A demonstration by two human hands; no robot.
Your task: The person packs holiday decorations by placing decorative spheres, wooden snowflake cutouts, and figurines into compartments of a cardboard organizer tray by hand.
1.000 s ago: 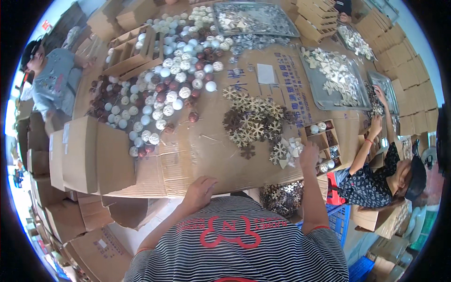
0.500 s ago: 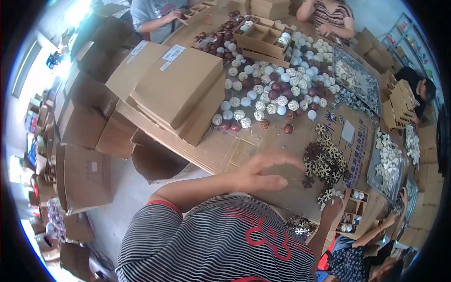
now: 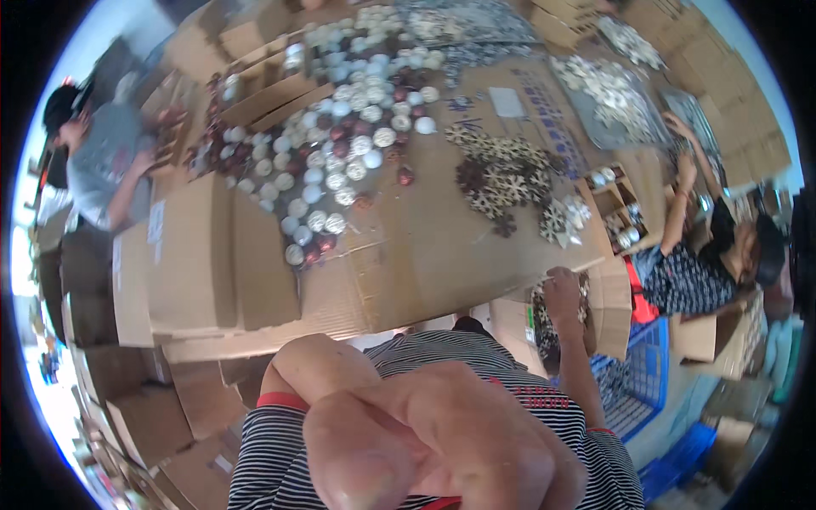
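Note:
My left hand (image 3: 442,442) is raised very close to the camera and fills the lower middle of the view. Its fingers are bent and no object shows in it. My bent left arm (image 3: 319,374) comes out of a striped sleeve. My right hand (image 3: 563,293) rests at the near edge of the cardboard-covered table (image 3: 442,255), over a box of glittery snowflake ornaments (image 3: 544,336). Its fingers are turned away, so its grip is hidden. Brown and gold snowflake ornaments (image 3: 501,178) lie on the table beyond it.
White, silver and dark red ball ornaments (image 3: 340,161) cover the far table. Flat cardboard boxes (image 3: 195,263) are stacked at left. A divided box (image 3: 616,212) sits at right. One person (image 3: 102,161) works at left, another (image 3: 697,272) at right. A blue crate (image 3: 646,382) stands below.
The view has swung back over the table. My left hand has lifted off the table edge to just in front of the camera. My right hand has dropped to the box at the edge.

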